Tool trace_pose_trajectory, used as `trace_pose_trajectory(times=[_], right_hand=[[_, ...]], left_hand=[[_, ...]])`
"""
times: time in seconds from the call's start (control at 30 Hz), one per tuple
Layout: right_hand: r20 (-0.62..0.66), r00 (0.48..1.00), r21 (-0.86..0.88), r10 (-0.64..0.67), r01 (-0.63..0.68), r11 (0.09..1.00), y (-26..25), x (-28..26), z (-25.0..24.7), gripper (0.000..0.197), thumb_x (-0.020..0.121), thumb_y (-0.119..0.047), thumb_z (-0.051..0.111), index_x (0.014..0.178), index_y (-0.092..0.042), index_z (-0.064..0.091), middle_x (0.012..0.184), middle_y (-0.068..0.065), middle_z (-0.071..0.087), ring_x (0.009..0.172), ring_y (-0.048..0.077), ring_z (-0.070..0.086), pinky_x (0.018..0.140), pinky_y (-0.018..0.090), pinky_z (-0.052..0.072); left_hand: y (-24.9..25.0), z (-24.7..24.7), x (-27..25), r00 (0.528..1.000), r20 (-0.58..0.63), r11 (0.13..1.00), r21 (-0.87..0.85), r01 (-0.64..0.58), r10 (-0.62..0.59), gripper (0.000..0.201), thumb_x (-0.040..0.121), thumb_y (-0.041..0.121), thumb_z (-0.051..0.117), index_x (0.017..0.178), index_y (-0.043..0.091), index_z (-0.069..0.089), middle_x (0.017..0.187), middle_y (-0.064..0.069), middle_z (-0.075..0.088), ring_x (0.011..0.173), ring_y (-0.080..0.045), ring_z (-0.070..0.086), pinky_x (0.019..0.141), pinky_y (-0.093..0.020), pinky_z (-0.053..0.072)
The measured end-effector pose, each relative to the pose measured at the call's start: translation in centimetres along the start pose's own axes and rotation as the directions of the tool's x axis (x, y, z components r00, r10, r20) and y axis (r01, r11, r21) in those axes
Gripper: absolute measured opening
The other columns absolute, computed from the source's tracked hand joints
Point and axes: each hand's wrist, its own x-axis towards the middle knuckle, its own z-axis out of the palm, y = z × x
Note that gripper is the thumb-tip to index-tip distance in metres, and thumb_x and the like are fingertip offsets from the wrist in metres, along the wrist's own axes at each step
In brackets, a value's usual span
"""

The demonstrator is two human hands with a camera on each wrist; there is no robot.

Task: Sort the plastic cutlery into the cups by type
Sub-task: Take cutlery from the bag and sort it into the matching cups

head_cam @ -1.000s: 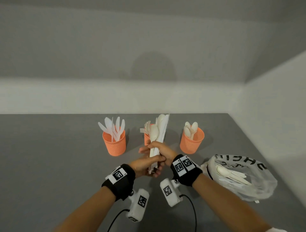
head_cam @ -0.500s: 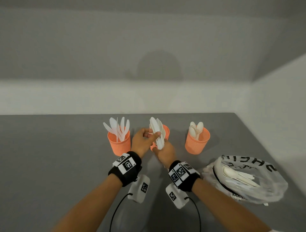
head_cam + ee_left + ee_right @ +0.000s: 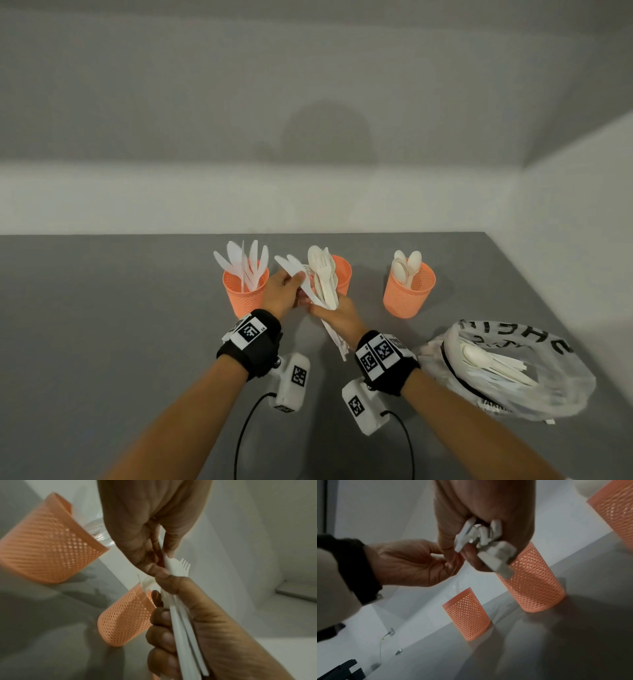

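- Three orange mesh cups stand in a row on the grey table (image 3: 102, 325): left cup (image 3: 245, 296) with knives, middle cup (image 3: 342, 274), right cup (image 3: 407, 294) with spoons.
- Right hand (image 3: 337, 313), fingers curled, grips a mixed cutlery bundle (image 3: 325, 279) before the middle cup.
- Left hand (image 3: 282, 291) pinches one knife (image 3: 294, 270), fanned left from the bundle.

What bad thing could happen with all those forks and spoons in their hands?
The right hand grips a mixed bundle by the handles, so a piece might slip out while the left hand pulls knives free. The hands work close to the middle cup, which looks light, so a bump might tip it.
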Motion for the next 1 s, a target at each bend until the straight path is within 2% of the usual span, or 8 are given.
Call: trace_pose_trajectory(times=[0.17, 0.3, 0.4, 0.5, 0.6, 0.67, 0.87, 1.0], right_hand=[[0.045, 0.999, 0.062, 0.021, -0.024, 0.998, 0.1, 0.2, 0.4, 0.032, 0.084, -0.011, 0.066, 0.115, -0.017, 0.062, 0.100, -0.003, 0.067, 0.095, 0.009, 0.063, 0.085, 0.017, 0.049], [0.050, 0.996, 0.071, 0.074, -0.077, 0.994, -0.3, 0.3, 0.3, 0.020, 0.089, -0.036, 0.058, 0.099, -0.019, 0.065, 0.057, -0.014, 0.057, 0.043, -0.001, 0.052, 0.043, 0.011, 0.039], [0.021, 0.989, 0.038, 0.144, -0.145, 0.989, -0.3, 0.7, -0.1, 0.028, 0.090, -0.043, 0.054, 0.078, -0.018, 0.051, 0.052, -0.005, 0.040, 0.036, 0.004, 0.034, 0.035, 0.017, 0.029], [0.028, 0.990, 0.035, 0.137, -0.138, 0.990, -0.6, 0.8, -0.2, 0.027, 0.092, -0.040, 0.053, 0.076, -0.020, 0.048, 0.055, -0.002, 0.040, 0.036, 0.004, 0.033, 0.035, 0.017, 0.029], [0.015, 0.998, -0.017, 0.065, -0.065, 0.998, -0.5, 0.9, -0.1, 0.015, 0.093, -0.035, 0.052, 0.085, -0.022, 0.049, 0.056, -0.001, 0.041, 0.035, 0.005, 0.035, 0.036, 0.018, 0.031], [-0.003, 1.000, -0.103, -0.003, 0.003, 0.995, -0.2, 1.1, 0.0, 0.008, 0.093, -0.030, 0.053, 0.090, -0.025, 0.048, 0.057, 0.000, 0.041, 0.035, 0.003, 0.036, 0.036, 0.017, 0.032], [-0.088, 0.992, -0.281, -0.095, 0.067, 0.957, -0.3, 0.6, -0.1, 0.049, 0.084, -0.038, 0.058, 0.129, -0.023, 0.048, 0.101, -0.006, 0.062, 0.090, 0.012, 0.058, 0.081, 0.025, 0.044], [-0.132, 0.986, -0.365, -0.099, 0.045, 0.930, -1.0, 0.3, -0.7, 0.042, 0.091, -0.027, 0.057, 0.130, -0.017, 0.045, 0.107, 0.001, 0.061, 0.095, 0.018, 0.057, 0.080, 0.023, 0.039]], left_hand=[[-0.4, -0.6, -0.1, 1.000, -0.001, 0.999, -0.029, 0.020, -0.020, 0.022, 0.097, 0.012, 0.041, 0.114, 0.000, 0.051, 0.098, -0.017, 0.064, 0.078, -0.024, 0.064, 0.066, -0.030, 0.055], [0.9, -1.8, -0.6, 1.000, -0.006, 0.989, -0.148, 0.019, -0.021, 0.011, 0.098, 0.008, 0.039, 0.091, 0.007, 0.047, 0.080, -0.011, 0.064, 0.059, -0.014, 0.065, 0.053, -0.024, 0.057], [2.7, -3.9, 0.4, 0.969, -0.216, 0.984, -0.105, -0.142, 0.117, 0.013, 0.094, 0.003, 0.045, 0.086, 0.013, 0.043, 0.077, -0.013, 0.063, 0.062, -0.021, 0.064, 0.048, -0.023, 0.053], [5.1, -6.7, 2.1, 0.853, -0.379, 0.932, 0.111, -0.344, 0.359, 0.035, 0.089, 0.000, 0.052, 0.118, 0.011, 0.037, 0.086, -0.013, 0.065, 0.064, -0.023, 0.063, 0.055, -0.030, 0.056], [6.8, -8.7, 3.3, 0.749, -0.373, 0.829, 0.363, -0.425, 0.547, 0.072, 0.089, 0.004, 0.054, 0.145, 0.023, 0.013, 0.080, 0.000, 0.058, 0.062, -0.023, 0.061, 0.067, -0.031, 0.053], [7.0, -9.3, 4.0, 0.731, -0.314, 0.755, 0.516, -0.404, 0.605, 0.078, 0.089, 0.006, 0.053, 0.148, 0.026, 0.005, 0.080, -0.008, 0.059, 0.065, -0.027, 0.060, 0.072, -0.032, 0.049], [3.0, -9.5, 5.4, 0.789, -0.133, 0.629, 0.689, -0.361, 0.599, 0.060, 0.092, 0.009, 0.050, 0.144, 0.021, 0.022, 0.082, -0.020, 0.063, 0.076, -0.035, 0.062, 0.070, -0.040, 0.050], [0.1, -9.0, 5.6, 0.868, -0.085, 0.641, 0.711, -0.291, 0.488, 0.048, 0.094, 0.008, 0.044, 0.140, 0.017, 0.033, 0.091, -0.020, 0.062, 0.086, -0.038, 0.061, 0.076, -0.041, 0.047]])
